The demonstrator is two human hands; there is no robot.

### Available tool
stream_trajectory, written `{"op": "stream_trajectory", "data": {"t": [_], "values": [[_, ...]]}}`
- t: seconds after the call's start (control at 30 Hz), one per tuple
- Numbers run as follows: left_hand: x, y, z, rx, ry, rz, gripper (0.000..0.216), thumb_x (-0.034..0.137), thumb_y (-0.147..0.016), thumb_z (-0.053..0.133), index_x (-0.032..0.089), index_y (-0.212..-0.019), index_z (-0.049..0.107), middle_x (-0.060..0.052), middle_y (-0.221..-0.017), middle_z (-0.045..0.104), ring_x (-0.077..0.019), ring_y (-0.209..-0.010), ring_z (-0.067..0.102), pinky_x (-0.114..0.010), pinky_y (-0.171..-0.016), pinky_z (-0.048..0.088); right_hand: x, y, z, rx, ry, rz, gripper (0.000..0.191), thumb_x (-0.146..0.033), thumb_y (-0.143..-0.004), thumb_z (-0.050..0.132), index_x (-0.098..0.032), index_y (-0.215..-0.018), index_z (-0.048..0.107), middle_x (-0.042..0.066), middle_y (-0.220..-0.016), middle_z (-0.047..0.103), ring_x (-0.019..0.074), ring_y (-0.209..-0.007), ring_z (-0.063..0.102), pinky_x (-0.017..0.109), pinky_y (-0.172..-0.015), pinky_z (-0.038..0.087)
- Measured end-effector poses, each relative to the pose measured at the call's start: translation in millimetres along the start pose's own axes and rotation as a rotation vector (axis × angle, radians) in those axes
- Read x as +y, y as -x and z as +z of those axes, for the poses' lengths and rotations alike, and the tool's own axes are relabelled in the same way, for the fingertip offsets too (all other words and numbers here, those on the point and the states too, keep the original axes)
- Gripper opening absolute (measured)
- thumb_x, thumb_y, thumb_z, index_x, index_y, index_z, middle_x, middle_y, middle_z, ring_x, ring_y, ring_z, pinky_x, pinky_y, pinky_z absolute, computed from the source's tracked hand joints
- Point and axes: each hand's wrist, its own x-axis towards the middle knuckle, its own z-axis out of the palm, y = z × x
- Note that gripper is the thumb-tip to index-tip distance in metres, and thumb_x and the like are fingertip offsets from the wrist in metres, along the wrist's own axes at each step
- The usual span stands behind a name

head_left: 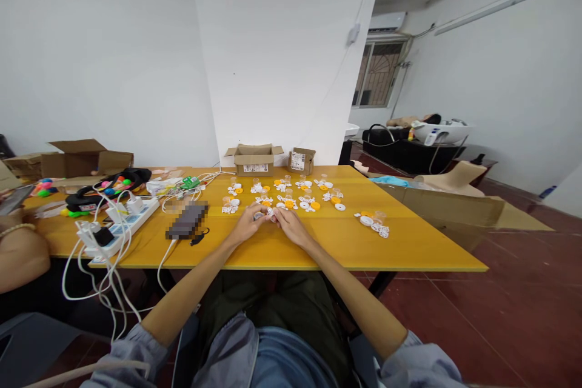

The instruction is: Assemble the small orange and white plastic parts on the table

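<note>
My left hand [247,222] and my right hand [291,224] meet over the near part of the yellow table. Between their fingertips is a small white plastic piece with dark holes or spots [271,211]; both hands are closed on it. A small round greyish thing [258,216] shows at the fingers of my left hand, too small to name. Beyond my hands lie several small groups of white pieces [230,207], orange discs [315,206], white discs [340,207] and clear cups [288,193]. Another such group [380,229] sits apart to the right.
At the back stand an open cardboard box [253,160] and a smaller box [301,161]. On the left are a dark power bank [187,221], a white power strip [131,224] with tangled cables, and another person's arm [20,254]. A large carton [448,212] stands beyond the right edge.
</note>
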Motion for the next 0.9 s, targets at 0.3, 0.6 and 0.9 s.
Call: {"op": "stream_trajectory", "data": {"t": [0.3,0.6,0.9], "values": [[6.1,0.7,1.0,-0.015,0.007,0.043,0.022,0.041,-0.087,0.065,0.021,-0.086,0.074,-0.003,-0.081,0.069,-0.0193,-0.081,0.060,-0.034,-0.086,0.048,2.7,-1.2,1.1,-0.016,0.019,-0.023,0.049,-0.052,-0.101,0.033,-0.025,-0.063,0.048,-0.001,-0.059,0.052,0.0170,-0.060,0.049,0.029,-0.064,0.038],[12.2,0.7,-2.8,-0.041,0.099,-0.029,0.033,0.050,-0.085,0.064,0.020,-0.081,0.075,-0.002,-0.077,0.069,-0.0170,-0.073,0.057,-0.030,-0.075,0.048,-2.2,-1.4,-0.3,-0.071,-0.058,-0.002,0.053,-0.059,-0.099,0.030,-0.024,-0.064,0.048,-0.002,-0.058,0.051,0.0156,-0.057,0.048,0.029,-0.062,0.039],[13.1,0.5,-0.9,-0.013,0.109,-0.037,0.037,0.051,-0.084,0.064,0.018,-0.068,0.067,0.000,-0.068,0.061,-0.0144,-0.069,0.052,-0.027,-0.072,0.045,-0.9,-1.8,0.4,-0.059,-0.059,0.002,0.054,-0.062,-0.098,0.028,-0.024,-0.066,0.047,-0.002,-0.060,0.050,0.0150,-0.059,0.046,0.028,-0.062,0.038]]}}
